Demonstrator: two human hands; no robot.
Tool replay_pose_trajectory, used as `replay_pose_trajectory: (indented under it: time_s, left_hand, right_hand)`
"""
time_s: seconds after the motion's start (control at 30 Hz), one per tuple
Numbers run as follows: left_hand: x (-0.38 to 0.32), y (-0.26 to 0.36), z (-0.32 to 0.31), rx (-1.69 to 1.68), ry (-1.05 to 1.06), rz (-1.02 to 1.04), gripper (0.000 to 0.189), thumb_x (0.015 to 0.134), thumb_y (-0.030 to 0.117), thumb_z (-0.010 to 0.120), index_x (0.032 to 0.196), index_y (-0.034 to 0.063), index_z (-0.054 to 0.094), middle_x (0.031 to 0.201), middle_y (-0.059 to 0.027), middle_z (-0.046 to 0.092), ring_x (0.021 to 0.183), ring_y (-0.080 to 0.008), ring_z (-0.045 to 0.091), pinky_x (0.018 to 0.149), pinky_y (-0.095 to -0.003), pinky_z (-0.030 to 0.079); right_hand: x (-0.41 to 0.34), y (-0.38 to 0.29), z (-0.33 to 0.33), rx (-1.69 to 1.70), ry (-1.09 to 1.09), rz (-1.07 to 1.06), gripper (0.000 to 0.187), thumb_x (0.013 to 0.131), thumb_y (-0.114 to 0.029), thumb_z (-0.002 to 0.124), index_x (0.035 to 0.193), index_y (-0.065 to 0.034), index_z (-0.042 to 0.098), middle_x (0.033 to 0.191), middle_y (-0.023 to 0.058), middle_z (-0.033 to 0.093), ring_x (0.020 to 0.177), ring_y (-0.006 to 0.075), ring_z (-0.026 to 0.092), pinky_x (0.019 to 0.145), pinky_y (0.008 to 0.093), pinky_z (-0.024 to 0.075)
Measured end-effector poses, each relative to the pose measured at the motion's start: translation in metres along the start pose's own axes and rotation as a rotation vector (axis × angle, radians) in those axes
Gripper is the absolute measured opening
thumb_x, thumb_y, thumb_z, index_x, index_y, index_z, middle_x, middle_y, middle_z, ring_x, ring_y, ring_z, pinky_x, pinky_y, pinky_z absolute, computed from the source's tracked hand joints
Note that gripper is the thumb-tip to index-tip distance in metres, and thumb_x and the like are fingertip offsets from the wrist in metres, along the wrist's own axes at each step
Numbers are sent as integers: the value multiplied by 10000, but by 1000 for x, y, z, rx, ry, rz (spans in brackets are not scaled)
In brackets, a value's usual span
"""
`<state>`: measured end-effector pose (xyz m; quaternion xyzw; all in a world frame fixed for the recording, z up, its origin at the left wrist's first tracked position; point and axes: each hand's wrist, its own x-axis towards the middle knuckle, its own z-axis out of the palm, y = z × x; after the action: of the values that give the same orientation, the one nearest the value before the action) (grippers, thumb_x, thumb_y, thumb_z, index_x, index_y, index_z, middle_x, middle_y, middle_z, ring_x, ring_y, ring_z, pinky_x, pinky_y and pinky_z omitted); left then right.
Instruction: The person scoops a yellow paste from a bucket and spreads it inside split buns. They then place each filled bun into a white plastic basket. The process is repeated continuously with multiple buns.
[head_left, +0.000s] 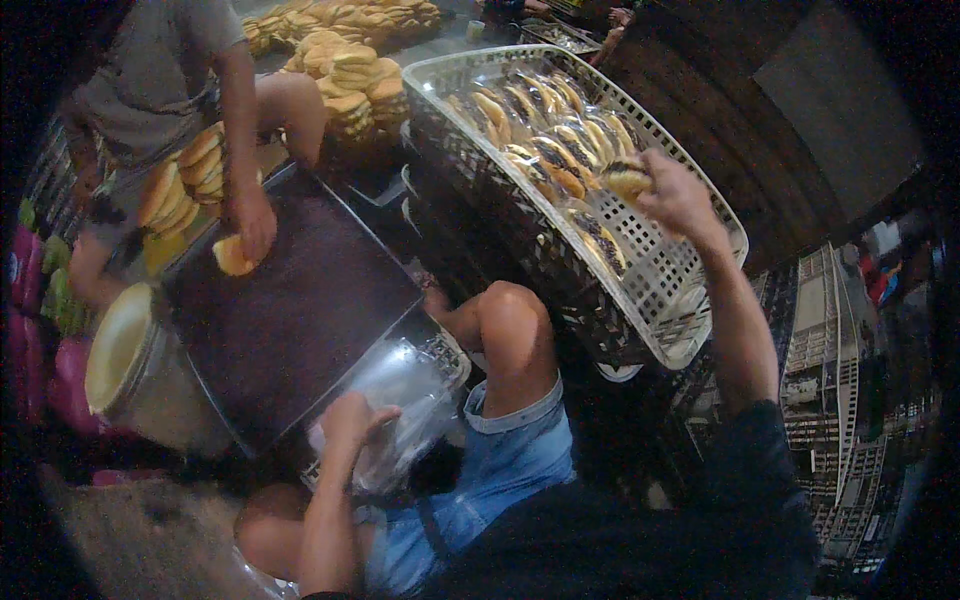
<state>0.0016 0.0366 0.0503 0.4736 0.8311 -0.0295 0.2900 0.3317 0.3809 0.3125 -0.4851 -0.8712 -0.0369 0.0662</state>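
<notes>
My right hand (671, 195) grips a bun (626, 176) with dark filling over a pale plastic crate (577, 240). Rows of clear-wrapped filled buns (559, 161) stand in the crate's far and left part. My left hand (349, 420) is over a stack of clear plastic bags (401, 412) above my lap; whether its fingers hold a bag I cannot tell. Ahead of it lies a metal-edged tray (300, 315) with a dark, flat surface. At the tray's far left, another person's hand (255, 225) holds a bun half (234, 255).
Heaps of flat buns (349, 82) lie on the far table, more buns (180, 187) beside the other person. A pale round tub (124, 352) stands left of the tray. Stacked crates (825, 405) are at the right. Other people's hands (619, 16) show at the top.
</notes>
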Motion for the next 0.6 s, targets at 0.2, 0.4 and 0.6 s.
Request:
replay_pose_trajectory:
  time_s: [0.2, 0.4, 0.6]
  left_hand:
    - [-3, -10, -15, -320, -183, 72, 547, 782, 543, 736, 737, -2, 731, 723, -165, 713, 658, -288, 706, 666, -420, 533]
    - [-35, -5, -73, -642, -322, 147, 473, 850, 402, 718, 693, -43, 694, 654, -102, 689, 556, -176, 665, 576, -332, 520]
    - [-68, -31, -135, -770, 317, 188, 438, 852, 392, 698, 680, -11, 684, 585, -99, 646, 564, -194, 653, 555, -361, 483]
  right_hand:
    - [31, 24, 34, 447, -624, 49, 659, 913, -596, 558, 1297, -61, 532, 1083, 114, 640, 933, 231, 629, 779, 382, 528]
    - [88, -33, -19, 99, -139, -397, 466, 988, -406, 538, 864, 27, 660, 693, 134, 634, 635, 200, 594, 628, 367, 484]
    - [78, -240, 21, 391, 18, -905, 288, 932, -288, 620, 825, -21, 632, 756, 181, 650, 705, 398, 633, 667, 480, 495]
